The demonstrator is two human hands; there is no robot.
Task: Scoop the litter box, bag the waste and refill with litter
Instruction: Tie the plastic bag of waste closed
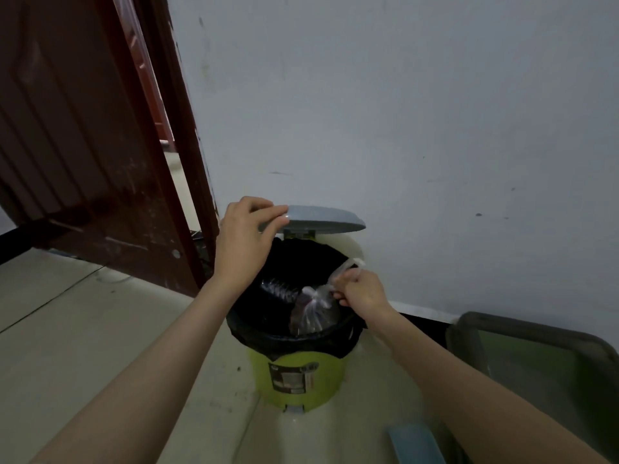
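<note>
I'm seeing the left hand gripping the grey lid, fingers curled over its edge, holding it up. Right hand is pinching the knotted clear waste bag, hanging inside the black-lined green bin. Litter box is sitting right.

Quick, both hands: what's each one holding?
Left hand: grips the bin lid, holding it up.
Right hand: pinches the clear waste bag over the bin.

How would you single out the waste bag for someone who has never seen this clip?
Find the lime-green pedal bin against the white wall, its grey lid held up by the left hand. Inside its black liner hangs a small knotted bag, pinched by the right hand; it is the only clear plastic there.
</note>
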